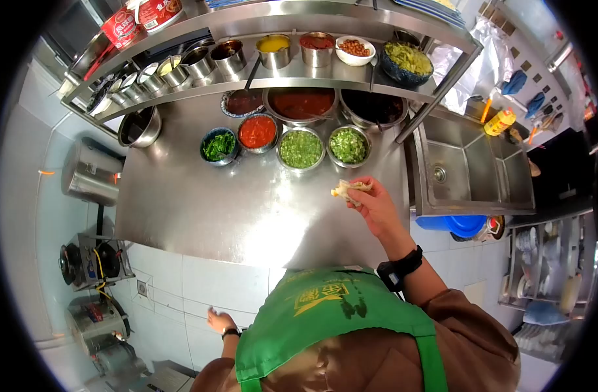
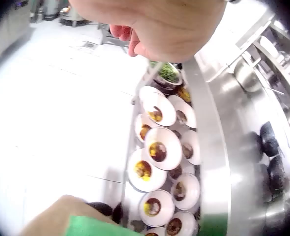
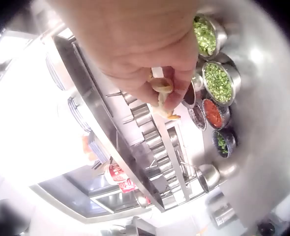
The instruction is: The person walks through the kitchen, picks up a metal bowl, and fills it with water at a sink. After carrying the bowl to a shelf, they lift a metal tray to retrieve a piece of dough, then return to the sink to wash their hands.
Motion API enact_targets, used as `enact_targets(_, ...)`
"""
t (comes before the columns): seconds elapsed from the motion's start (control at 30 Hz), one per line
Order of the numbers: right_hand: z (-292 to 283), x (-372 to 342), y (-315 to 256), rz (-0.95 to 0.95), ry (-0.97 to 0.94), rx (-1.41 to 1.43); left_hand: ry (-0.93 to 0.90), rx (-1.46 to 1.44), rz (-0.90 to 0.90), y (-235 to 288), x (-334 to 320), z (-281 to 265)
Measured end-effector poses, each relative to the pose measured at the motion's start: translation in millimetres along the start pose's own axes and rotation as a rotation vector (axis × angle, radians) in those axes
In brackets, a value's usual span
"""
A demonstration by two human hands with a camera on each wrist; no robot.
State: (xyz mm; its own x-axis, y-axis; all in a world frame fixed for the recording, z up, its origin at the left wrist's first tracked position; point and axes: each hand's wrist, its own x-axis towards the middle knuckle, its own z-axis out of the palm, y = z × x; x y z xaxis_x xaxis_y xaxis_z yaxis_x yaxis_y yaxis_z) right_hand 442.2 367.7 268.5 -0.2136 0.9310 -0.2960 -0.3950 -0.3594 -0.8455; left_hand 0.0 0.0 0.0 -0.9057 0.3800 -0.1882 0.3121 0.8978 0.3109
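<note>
My right hand (image 1: 379, 208) pinches a small, crumpled off-white piece (image 1: 341, 190) with yellow-orange bits between thumb and fingers, raised over the right front of the steel table (image 1: 201, 209). In the right wrist view this piece (image 3: 161, 110) pokes out beneath the fingertips; I cannot tell what it is. Just beyond it stand a bowl of light green chopped vegetable (image 1: 349, 145) and a bowl of finely chopped greens (image 1: 301, 149). Down at my left side, off the table, my left hand (image 1: 222, 321) hangs with loose fingers and holds nothing.
Behind the greens are a bowl of red sauce (image 1: 258, 132), dark leafy greens (image 1: 218, 145) and larger sauce basins (image 1: 301, 104). A steel shelf (image 1: 240, 83) carrying several pots spans the back. A sink (image 1: 465, 153) stands right. White bowls (image 2: 163, 148) with seasonings crowd the left wrist view.
</note>
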Motion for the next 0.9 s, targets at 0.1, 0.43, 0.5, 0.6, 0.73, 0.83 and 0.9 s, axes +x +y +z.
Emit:
enact_targets(0.1,-29,-41,8,0.032,0.036,0.003,-0.096,0.257,-0.210,-93,-95,-3)
enact_targets(0.43,-62,-49,15,0.074,-0.034,-0.039,-0.272,0.105,0.115,-30,-176,32)
enact_targets(0.5,-58,-54,14,0.062,-0.044,-0.045,-0.284,0.081,0.259,-22,-168,39)
enact_targets(0.6,-60,-65,20,0.036,-0.100,-0.093,-0.201,0.081,0.332,6,-173,37)
enact_targets(0.73,-51,-67,37,-0.486,-0.258,-0.933,-0.184,0.171,0.386,-14,-163,54)
enact_targets(0.83,-25,-70,47,-0.046,-0.193,-0.191,-0.290,0.189,0.069,-18,-167,25)
enact_targets(0.9,-14,-70,58,0.003,-0.258,-0.070,-0.421,0.146,-0.016,-53,-160,16)
